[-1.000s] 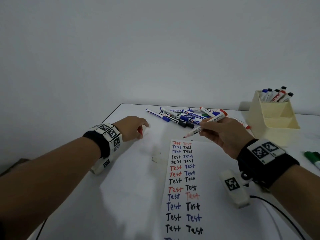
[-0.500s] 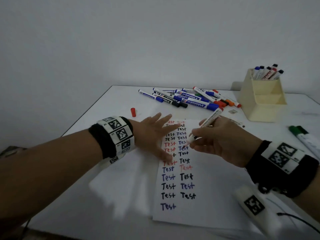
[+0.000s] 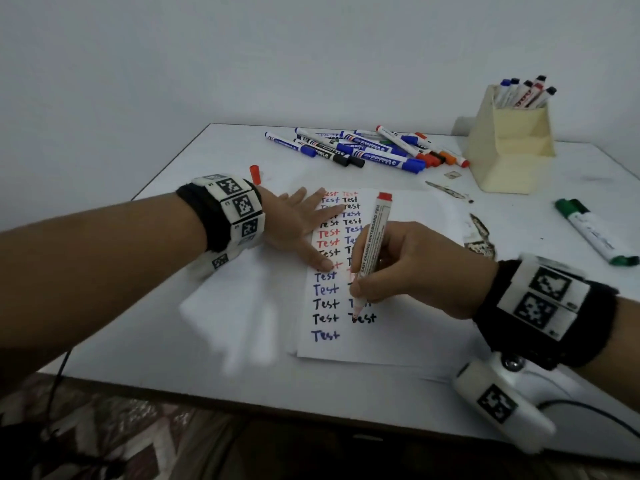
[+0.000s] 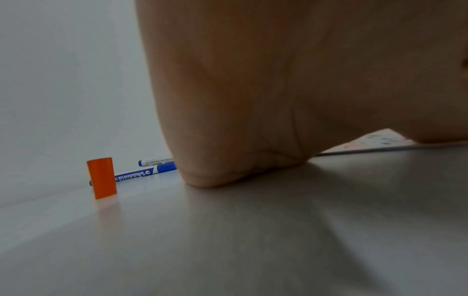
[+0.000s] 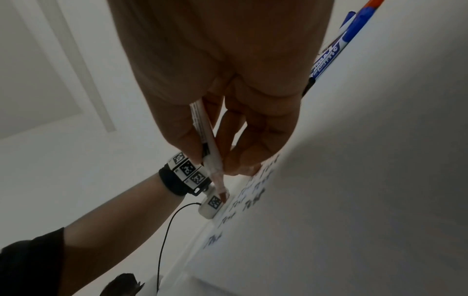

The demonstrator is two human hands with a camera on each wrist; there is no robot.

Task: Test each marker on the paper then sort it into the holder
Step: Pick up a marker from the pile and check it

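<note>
My right hand [image 3: 391, 268] holds an uncapped red marker [image 3: 372, 242] [image 5: 210, 152] in a writing grip, its tip down near the lower rows of "Test" on the paper [image 3: 408, 327]. My left hand [image 3: 298, 226] lies flat with spread fingers on the paper's upper left part, heel on the table [image 4: 228, 174]. The marker's red cap [image 3: 255, 174] [image 4: 101, 178] stands upright on the table just beyond my left wrist. A cream holder [image 3: 509, 147] with several markers in its back compartment stands at the far right.
A pile of several untested markers [image 3: 367, 150] lies at the back of the white table [image 3: 173, 341]. A thick green marker [image 3: 595, 232] lies at the right edge. The table's near edge is close, with patterned floor below.
My left hand let go of the red cap, left it standing, and came to lie flat on the paper. My right hand brought the marker down toward the lower rows.
</note>
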